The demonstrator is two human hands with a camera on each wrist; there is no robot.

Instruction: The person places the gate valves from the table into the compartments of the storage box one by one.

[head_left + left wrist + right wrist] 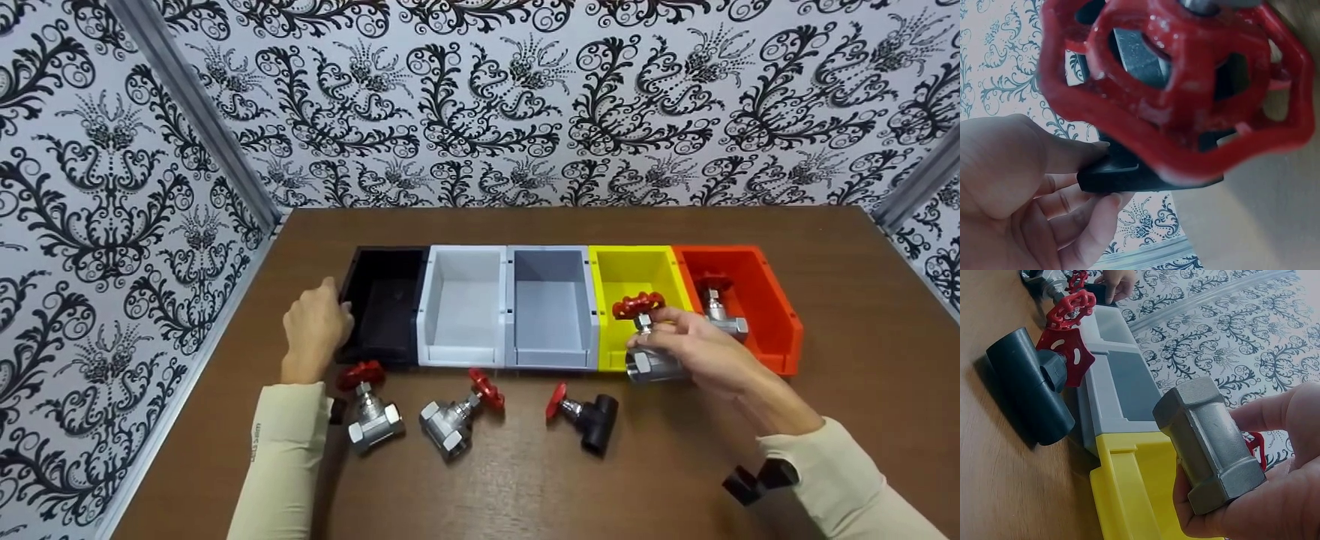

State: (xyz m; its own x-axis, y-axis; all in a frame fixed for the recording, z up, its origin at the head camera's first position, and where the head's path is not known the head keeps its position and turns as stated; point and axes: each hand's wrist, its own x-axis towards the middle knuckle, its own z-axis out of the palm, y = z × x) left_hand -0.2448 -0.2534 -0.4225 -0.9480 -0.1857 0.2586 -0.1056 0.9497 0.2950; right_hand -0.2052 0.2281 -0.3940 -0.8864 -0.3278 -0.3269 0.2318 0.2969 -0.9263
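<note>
My left hand (pixel 316 322) pinches the side wall of the black bin (pixel 381 360) at the row's left end; the left wrist view shows thumb and fingers on either side of its edge (pixel 1123 181). With my right hand (pixel 712 352) I hold a metal valve (pixel 651 365) with a red handwheel (pixel 637 304) over the front of the yellow bin (pixel 611 358). Thumb and fingers grip its hexagonal-ended body (pixel 1207 439) in the right wrist view. Another red-wheeled metal valve (pixel 375 426) lies in front of the black bin, near my left wrist.
White (pixel 461 358), grey (pixel 551 359) and orange-red bins (pixel 776 364) complete the row. A valve (pixel 727 325) lies in the orange-red bin. On the brown table (pixel 525 502), a metal valve (pixel 448 426) and a black-bodied valve (pixel 598 425) lie before the bins. Patterned walls (pixel 525 112) stand behind and left.
</note>
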